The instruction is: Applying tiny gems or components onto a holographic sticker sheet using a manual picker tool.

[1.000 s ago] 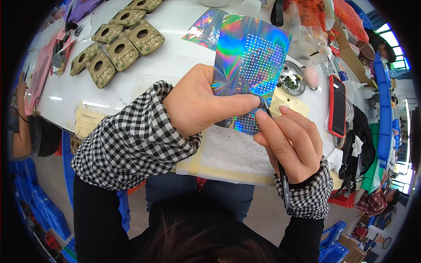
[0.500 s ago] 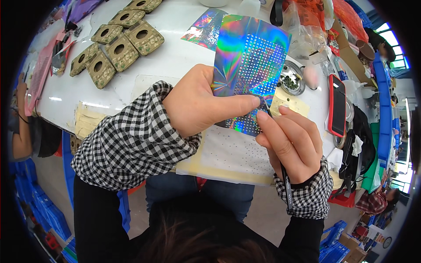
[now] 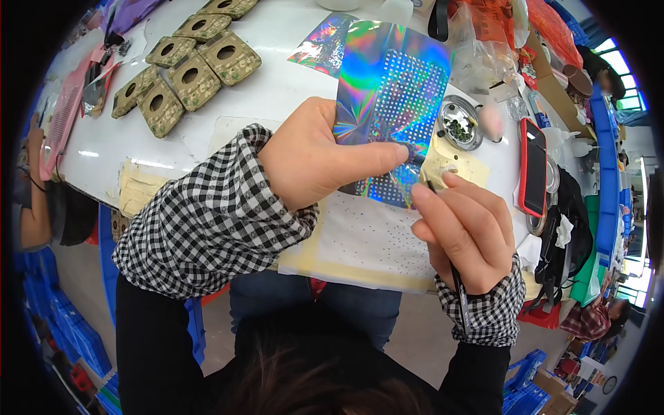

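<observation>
My left hand (image 3: pixel 304 162) grips a shiny holographic sheet (image 3: pixel 360 62) along its left side, thumb lying across the front. Rows of small pale dots cover much of the sheet, which is tilted up over the table. In my right hand (image 3: pixel 470 228) is a slim black pen-like tool (image 3: pixel 461 297), pinched between thumb and fingers. Its upper end points at the sheet's lower right corner, slightly apart from it; the exact tip is hard to make out. Below the sheet lies white paper (image 3: pixel 366 242) scattered with tiny dark specks. A round metal dish (image 3: pixel 474 142) with dark green bits sits to the right.
Several camouflage-patterned pieces with round holes (image 3: pixel 190 76) lie at the far left. Another holographic piece (image 3: pixel 321 45) rests behind the held sheet. A red-edged phone (image 3: pixel 531 166), a black bag (image 3: pixel 570 221) and clear plastic bags (image 3: pixel 481 55) are at the right. A pink comb (image 3: pixel 66 121) is at the left edge.
My right hand has drawn slightly down and right, moving the tool away from the sheet. The sheet has shifted a little left in my left hand.
</observation>
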A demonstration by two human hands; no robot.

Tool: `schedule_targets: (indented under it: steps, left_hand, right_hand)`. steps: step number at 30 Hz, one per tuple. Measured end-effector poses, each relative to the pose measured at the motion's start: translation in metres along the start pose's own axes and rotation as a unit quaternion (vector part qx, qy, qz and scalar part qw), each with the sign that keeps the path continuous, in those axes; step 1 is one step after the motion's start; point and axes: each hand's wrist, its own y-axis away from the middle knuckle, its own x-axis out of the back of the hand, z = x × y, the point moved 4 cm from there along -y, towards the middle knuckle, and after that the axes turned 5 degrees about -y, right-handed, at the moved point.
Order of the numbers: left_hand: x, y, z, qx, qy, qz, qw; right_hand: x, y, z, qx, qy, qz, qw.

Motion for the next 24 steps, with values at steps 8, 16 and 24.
schedule_targets:
  steps: [8, 16, 24]
  left_hand:
    - [0.030, -0.015, 0.001, -0.063, -0.035, 0.100, 0.992]
    - [0.039, -0.019, -0.010, -0.082, -0.061, 0.159, 0.982]
    - [0.036, -0.021, -0.002, -0.023, -0.177, 0.167, 0.970]
  right_hand:
    - [-0.033, 0.004, -0.015, 0.074, -0.150, -0.107, 0.980]
    - [-0.049, 0.004, -0.023, 0.078, -0.170, -0.145, 0.972]
    - [-0.055, 0.007, -0.020, 0.079, -0.156, -0.167, 0.970]
